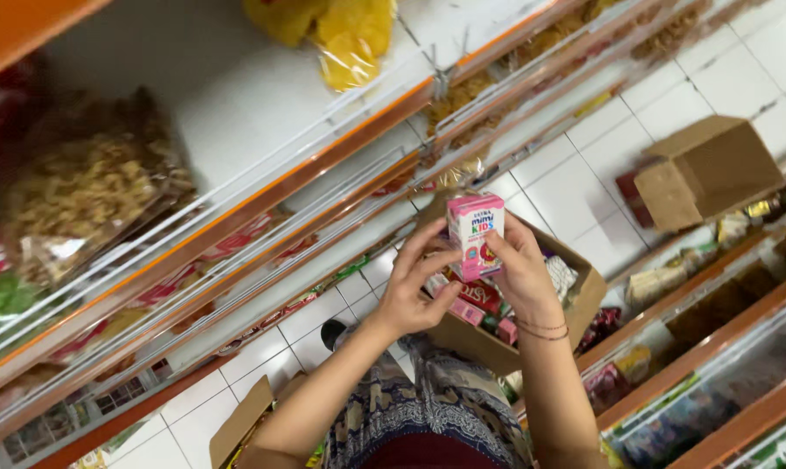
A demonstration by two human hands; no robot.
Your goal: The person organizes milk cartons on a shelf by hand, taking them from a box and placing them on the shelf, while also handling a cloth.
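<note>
A small pink and white drink carton is held up in front of me by both hands. My left hand grips its left side with the fingers wrapped around the lower edge. My right hand holds its right side; thin bracelets circle that wrist. Just below the hands sits an open cardboard box with more small pink and red cartons inside, resting on my lap.
White shelves with orange edges run along the left, holding bags of snacks and yellow chip bags. Another shelf with packets stands at right. A second cardboard box lies on the white tiled floor.
</note>
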